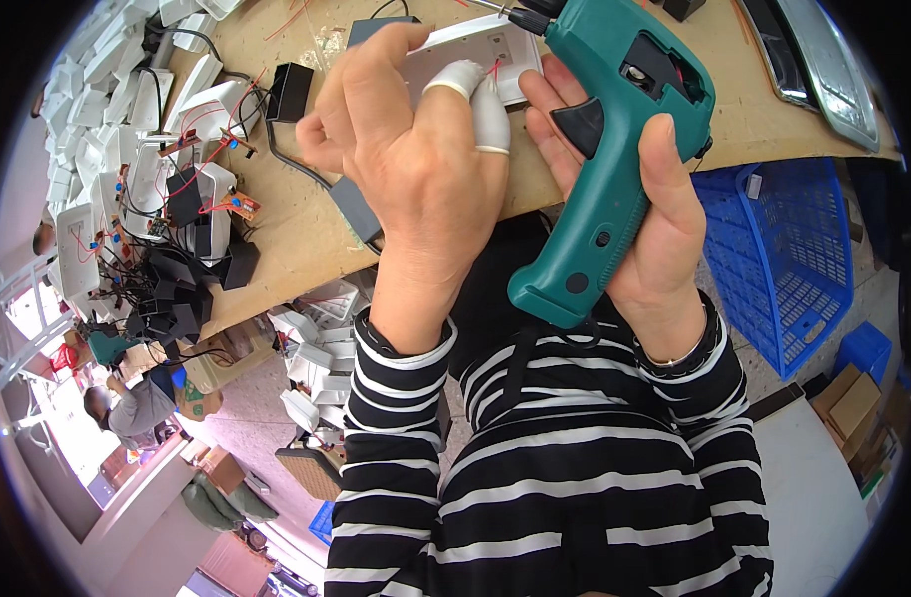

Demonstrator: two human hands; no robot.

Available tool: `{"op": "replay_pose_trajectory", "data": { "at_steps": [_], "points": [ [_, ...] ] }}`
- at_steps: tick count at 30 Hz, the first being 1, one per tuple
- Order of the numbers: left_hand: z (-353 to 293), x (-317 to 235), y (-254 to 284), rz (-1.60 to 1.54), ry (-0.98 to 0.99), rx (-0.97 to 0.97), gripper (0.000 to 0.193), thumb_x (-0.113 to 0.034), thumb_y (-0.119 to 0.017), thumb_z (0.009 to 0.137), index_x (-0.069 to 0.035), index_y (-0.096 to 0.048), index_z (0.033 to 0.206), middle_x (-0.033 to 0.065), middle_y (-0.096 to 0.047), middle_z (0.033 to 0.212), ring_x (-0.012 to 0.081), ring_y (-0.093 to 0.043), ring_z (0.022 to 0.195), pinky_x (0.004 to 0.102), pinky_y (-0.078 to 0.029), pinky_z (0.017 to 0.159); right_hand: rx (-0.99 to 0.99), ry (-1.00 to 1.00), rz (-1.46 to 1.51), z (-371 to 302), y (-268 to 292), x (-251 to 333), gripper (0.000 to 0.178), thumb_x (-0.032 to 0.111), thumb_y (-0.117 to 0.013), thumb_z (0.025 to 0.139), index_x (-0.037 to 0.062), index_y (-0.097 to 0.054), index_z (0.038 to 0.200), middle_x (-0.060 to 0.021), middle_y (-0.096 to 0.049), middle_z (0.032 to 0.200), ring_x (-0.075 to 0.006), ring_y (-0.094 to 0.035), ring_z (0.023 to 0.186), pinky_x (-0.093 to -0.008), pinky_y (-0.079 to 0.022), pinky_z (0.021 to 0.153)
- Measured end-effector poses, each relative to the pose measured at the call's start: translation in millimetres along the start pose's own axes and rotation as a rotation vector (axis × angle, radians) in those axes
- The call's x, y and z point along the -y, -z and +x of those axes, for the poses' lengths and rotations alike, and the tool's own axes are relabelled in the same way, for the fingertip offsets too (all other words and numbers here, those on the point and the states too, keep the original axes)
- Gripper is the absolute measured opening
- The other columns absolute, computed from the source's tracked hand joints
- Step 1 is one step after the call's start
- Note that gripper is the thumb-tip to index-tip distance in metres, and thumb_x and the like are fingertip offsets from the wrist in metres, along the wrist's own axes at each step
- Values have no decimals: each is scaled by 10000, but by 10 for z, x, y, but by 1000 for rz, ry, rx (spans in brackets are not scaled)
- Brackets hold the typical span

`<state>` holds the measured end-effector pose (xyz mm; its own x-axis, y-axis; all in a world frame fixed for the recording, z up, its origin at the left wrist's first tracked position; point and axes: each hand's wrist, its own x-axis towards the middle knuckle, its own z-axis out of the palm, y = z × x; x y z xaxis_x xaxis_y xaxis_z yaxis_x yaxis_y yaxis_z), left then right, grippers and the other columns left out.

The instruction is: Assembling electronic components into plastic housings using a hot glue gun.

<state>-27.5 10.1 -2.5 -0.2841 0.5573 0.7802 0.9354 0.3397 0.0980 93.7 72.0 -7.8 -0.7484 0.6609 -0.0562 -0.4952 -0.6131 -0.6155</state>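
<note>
My right hand (pixel 664 229) is wrapped around the handle of a green pistol-grip soldering gun (pixel 614 149) with a black trigger. Its thin metal tip points up and left, partly cut off by the top edge. White finger cots cover the thumb and index finger of my left hand (pixel 425 159). These two are pinched together at a fine red wire (pixel 495 68), over a shallow white plastic casing (pixel 523 50) on the table; the other fingers are raised. The casing is partly hidden behind my left hand.
White casings (pixel 87 60) are heaped at the far left. Nearer lie black boxes (pixel 177 308) with tangled cables and small boards. A blue plastic crate (pixel 774 259) stands below the table's (pixel 276 269) right edge. Another person (pixel 137 408) is at the left.
</note>
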Motion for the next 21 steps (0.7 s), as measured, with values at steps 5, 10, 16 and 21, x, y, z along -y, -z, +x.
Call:
{"op": "replay_pose_trajectory", "data": {
  "at_steps": [5,10,16,21],
  "points": [
    [65,-23,17,17,-9,149,109,-82,-631,644,-68,-647,751,33,-597,991,178,-542,845,357,-295,805,21,14,-43,-50,52,66,721,445,-467,858,-30,-206,1332,-221,-301,1339,-341,-302,1252,-415,-262,1048],
    [109,-63,-3,34,34,190,95,-86,-625,650,-55,-648,737,16,-605,939,167,-548,829,340,-321,802,148,46,-238,-312,323,304,740,490,-452,851,-10,-206,1339,-245,-362,1289,-333,-447,1149,-395,-447,887],
    [137,-14,-7,36,13,215,131,-69,-611,631,-32,-652,749,24,-600,918,181,-545,821,330,-337,780,-15,101,-456,-716,307,483,764,535,-514,804,-26,-311,1281,-226,-461,1193,-195,-562,836,-251,-486,640],
    [144,-27,-19,31,19,226,129,-63,-599,619,-24,-651,731,29,-597,914,182,-543,813,335,-334,783,-54,53,-672,-987,360,559,750,484,-622,746,-39,-371,1222,-207,-506,1126,-171,-573,744,-226,-488,564]
  ]
}}
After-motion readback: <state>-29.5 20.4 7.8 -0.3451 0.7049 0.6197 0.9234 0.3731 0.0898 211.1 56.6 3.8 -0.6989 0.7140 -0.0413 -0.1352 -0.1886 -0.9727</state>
